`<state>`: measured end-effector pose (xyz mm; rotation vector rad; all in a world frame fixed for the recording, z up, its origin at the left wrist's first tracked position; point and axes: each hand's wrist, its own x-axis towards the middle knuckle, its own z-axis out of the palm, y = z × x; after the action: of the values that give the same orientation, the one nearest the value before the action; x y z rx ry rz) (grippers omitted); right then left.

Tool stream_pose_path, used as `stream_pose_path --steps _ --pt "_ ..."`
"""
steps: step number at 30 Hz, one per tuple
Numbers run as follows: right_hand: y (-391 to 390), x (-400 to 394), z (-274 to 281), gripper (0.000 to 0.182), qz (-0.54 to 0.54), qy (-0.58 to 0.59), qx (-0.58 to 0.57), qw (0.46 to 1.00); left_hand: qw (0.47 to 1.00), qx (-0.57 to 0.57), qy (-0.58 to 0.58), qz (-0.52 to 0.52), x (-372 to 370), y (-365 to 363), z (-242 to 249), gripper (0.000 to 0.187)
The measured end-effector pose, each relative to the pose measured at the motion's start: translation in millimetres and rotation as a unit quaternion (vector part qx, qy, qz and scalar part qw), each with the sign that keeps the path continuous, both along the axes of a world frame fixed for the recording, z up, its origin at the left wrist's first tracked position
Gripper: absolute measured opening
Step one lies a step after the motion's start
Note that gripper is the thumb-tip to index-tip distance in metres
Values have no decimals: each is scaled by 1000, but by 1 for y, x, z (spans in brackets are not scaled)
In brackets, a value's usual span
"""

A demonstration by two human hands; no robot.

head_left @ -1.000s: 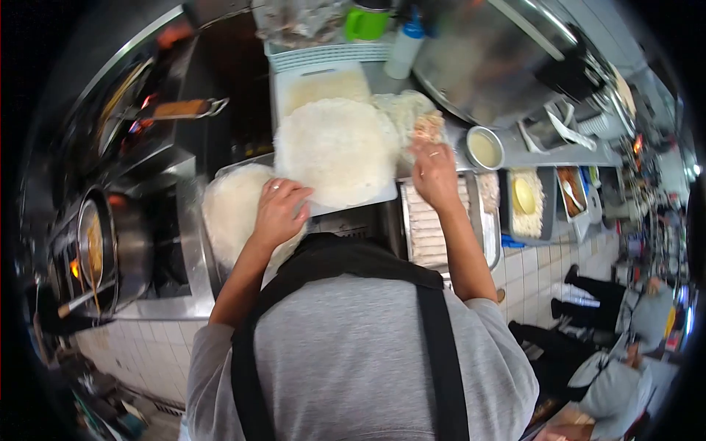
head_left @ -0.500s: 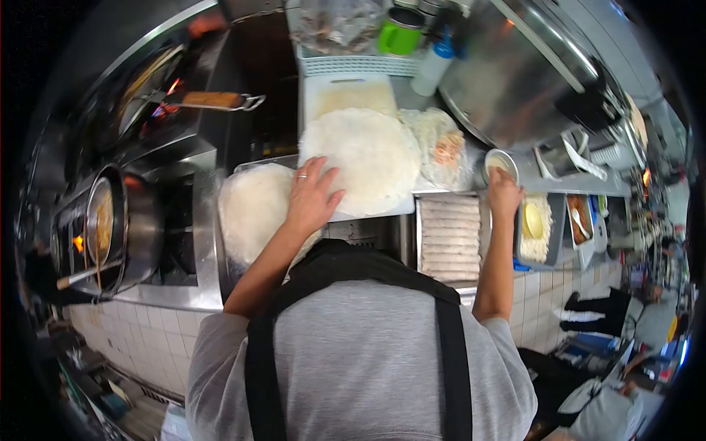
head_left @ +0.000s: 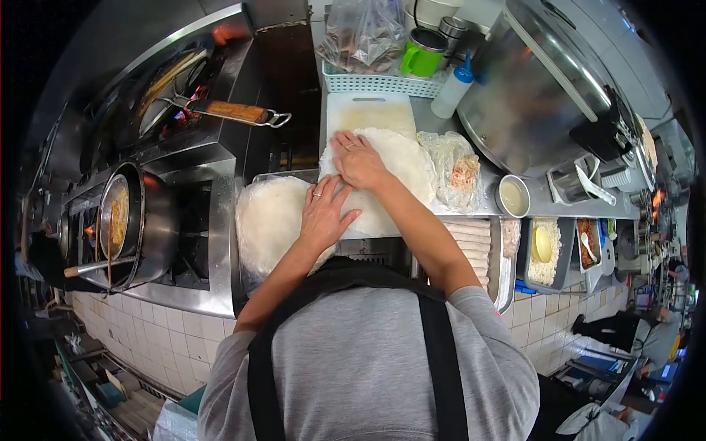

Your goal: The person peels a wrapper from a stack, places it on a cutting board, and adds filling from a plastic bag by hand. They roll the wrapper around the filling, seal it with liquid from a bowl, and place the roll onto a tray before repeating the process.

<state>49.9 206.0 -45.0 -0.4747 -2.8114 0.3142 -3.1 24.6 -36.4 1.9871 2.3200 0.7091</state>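
Round white wrapper sheets (head_left: 397, 158) lie on a white cutting board (head_left: 371, 110). My left hand (head_left: 325, 209) rests with spread fingers at their lower left edge, holding nothing. My right hand (head_left: 357, 160) lies on their upper left part, fingers flat, the forearm crossing over the sheets. A plastic-wrapped stack of round wrappers (head_left: 272, 217) is left of the board. To the right sit a plastic bag with orange-white filling (head_left: 463, 176) and a small bowl of pale liquid (head_left: 512, 196). Rolled white pieces fill a metal tray (head_left: 471, 242), partly hidden by my right arm.
A large steel pot (head_left: 529, 95), a squeeze bottle (head_left: 452, 92) and a green mug (head_left: 423, 53) stand at the back. At left are a stove with a pan (head_left: 118, 213) and a wooden-handled strainer (head_left: 235, 112). People are at the far right.
My right hand has left the small bowl and moved left onto the wrapper sheets, beside my left hand. The view has shifted slightly.
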Motion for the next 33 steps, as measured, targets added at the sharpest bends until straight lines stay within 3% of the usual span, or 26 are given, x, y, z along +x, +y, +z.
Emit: stream_pose_path --steps 4,6,7,10,12,14,18,21,23,26,30,33 --pt "12 43 3 52 -160 16 46 986 1000 4 -3 -4 2 2 0 57" --pt "5 77 24 42 -155 -9 37 987 1000 -4 4 -8 1 2 0 58" --pt "1 94 34 38 -151 -20 33 988 1000 18 21 -10 2 3 6 48" --pt "0 150 34 26 -186 121 -67 973 1000 4 -14 -9 2 18 22 38" --pt "0 184 46 32 -348 208 -170 898 994 36 -92 -52 8 47 23 32" --pt "20 214 23 39 -417 297 -264 817 983 36 -149 -100 25 86 29 34" --pt "35 223 4 56 -465 409 -414 667 992 -83 9 -91 78 175 59 49" --pt "47 224 -1 64 -439 449 -524 575 981 -171 55 -68 104 229 50 53" --pt "45 220 8 62 -426 485 -574 503 973 -210 -44 -85 115 263 28 51" --pt "57 226 -6 58 -387 531 -600 456 937 -191 -263 -130 122 275 3 43" --pt "55 227 8 54 -345 610 -623 346 800 -150 -554 -176 138 263 -10 32" --pt "64 231 -13 61 -254 660 -639 304 678 -152 -688 -208 144 235 15 31"
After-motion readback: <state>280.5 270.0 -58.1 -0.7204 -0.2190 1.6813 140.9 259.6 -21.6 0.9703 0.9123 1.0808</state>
